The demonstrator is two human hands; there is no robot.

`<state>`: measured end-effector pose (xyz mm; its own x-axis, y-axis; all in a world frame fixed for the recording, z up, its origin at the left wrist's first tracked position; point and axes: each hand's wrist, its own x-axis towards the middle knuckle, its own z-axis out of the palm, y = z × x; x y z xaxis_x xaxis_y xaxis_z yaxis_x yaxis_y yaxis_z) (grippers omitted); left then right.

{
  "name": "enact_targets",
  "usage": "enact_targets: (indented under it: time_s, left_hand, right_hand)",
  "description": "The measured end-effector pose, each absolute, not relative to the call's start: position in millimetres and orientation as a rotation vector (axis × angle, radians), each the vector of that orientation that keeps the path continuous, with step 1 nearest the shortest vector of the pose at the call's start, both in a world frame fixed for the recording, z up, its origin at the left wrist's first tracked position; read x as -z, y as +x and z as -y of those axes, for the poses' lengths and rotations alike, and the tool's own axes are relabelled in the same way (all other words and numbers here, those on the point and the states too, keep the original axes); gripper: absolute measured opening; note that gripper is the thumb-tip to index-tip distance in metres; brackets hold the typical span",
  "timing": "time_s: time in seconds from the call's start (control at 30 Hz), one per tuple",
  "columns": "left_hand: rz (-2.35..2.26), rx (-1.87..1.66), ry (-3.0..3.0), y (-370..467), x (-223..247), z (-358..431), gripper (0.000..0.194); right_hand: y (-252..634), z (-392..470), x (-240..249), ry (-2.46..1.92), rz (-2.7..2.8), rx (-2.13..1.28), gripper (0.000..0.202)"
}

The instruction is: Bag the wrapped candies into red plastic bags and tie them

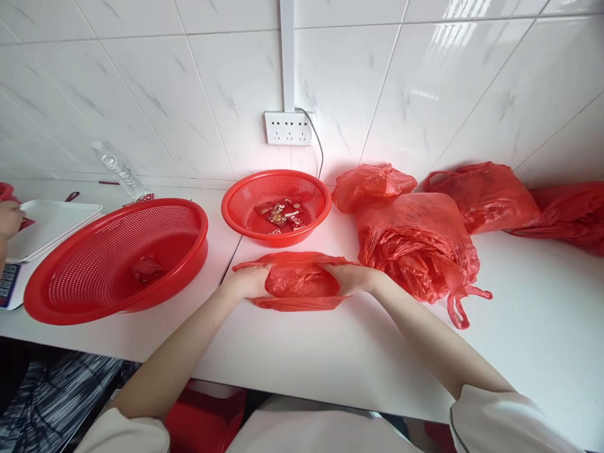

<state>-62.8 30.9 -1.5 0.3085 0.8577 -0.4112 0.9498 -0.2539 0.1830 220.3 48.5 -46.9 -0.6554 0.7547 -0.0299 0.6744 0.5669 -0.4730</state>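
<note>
A red plastic bag (302, 304) is spread wide at its mouth, just above the white table. My left hand (255, 281) reaches into its left side and my right hand (346, 279) into its right side. The fingers of both hands are hidden inside the bag. Behind it stands a round red basket (277, 240) with small red and gold packets (278, 215) in it. To the right lies a thick pile of red plastic bags (410, 239), its handles hanging toward the table's front.
At left a large red basket (189, 267) holds one red packet (147, 269). Beyond it are a clear bottle (123, 175), a scale (10, 283) with a white tray (56, 220), and another person's hand (9, 219). More red bags (486, 195) lie at the back right, along the wall.
</note>
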Motion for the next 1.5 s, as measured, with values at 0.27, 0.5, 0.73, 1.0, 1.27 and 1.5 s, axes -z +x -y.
enact_targets:
  time_s: [0.27,0.5,0.73,1.0,1.27,1.5]
  left_hand:
    - [-1.67,-0.072,2.384,-41.1,0.4,-12.2,0.063]
    - [-1.468,-0.032,2.295,-47.9,13.9,-12.2,0.094]
    - [-1.421,-0.074,2.001,-67.4,28.3,-23.3,0.108]
    - [-1.213,-0.881,0.783,-68.2,5.7,-53.2,0.07]
    - [-1.037,-1.12,0.709,-49.6,14.7,-72.0,0.026]
    - [-1.023,-1.245,0.704,-41.8,25.8,-48.3,0.007]
  right_hand:
    - [205.4,-43.7,24.0,-0.961,2.604,-0.565,0.038]
    - [185.9,-42.2,21.2,-0.634,2.697,-0.36,0.042]
    - [200.8,-67.1,74.9,-0.991,2.769,-0.726,0.12]
    - [200.2,-67.0,35.4,-0.914,2.628,-0.803,0.077]
    - [189.7,-55.6,-29.8,-0.866,2.499,-0.685,0.034]
    - [183.3,-72.3,-45.9,-0.967,2.19,-0.542,0.026]
